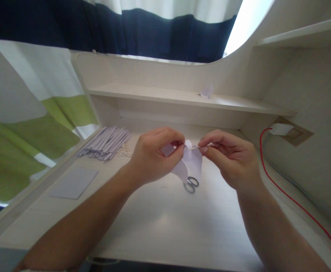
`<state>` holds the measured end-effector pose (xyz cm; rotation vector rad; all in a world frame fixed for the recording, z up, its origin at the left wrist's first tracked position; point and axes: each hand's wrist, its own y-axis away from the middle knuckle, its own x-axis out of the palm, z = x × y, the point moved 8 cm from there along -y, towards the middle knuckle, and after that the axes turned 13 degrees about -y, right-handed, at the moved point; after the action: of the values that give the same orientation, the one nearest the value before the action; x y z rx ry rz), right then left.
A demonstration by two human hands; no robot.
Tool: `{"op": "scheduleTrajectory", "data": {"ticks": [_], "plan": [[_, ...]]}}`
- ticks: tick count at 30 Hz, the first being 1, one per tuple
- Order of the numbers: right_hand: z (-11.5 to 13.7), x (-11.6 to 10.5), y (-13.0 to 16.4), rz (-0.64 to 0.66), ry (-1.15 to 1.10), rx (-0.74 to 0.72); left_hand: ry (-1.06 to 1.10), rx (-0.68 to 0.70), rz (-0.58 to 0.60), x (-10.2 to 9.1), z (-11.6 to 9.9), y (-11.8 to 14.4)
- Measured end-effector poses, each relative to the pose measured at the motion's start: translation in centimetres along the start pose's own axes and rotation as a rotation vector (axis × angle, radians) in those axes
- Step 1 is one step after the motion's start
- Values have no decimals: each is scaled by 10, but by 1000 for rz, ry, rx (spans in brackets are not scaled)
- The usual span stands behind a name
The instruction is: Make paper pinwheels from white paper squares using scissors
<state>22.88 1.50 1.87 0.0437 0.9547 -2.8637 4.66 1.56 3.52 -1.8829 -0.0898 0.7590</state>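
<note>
My left hand (154, 155) pinches a folded piece of pale lilac paper (192, 164) at its top, and the paper hangs down between both hands above the desk. My right hand (229, 156) holds a thin rubber band (196, 148) at the paper's pinched top, fingertips close to those of the left hand. A small pair of scissors (191, 184) lies on the desk just below the paper, partly hidden by it.
A row of folded paper strips (105, 142) and loose rubber bands (124, 153) lie at the back left. A flat lilac sheet (74, 182) rests left. A folded paper piece (206, 92) sits on the shelf. A red cable (290, 196) runs from a wall socket (281, 129).
</note>
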Motion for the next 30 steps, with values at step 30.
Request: {"op": "scheduleTrajectory", "data": {"ticks": [30], "plan": [[7, 1, 3, -14, -21, -1, -18, 176, 21, -4, -19, -4]]}}
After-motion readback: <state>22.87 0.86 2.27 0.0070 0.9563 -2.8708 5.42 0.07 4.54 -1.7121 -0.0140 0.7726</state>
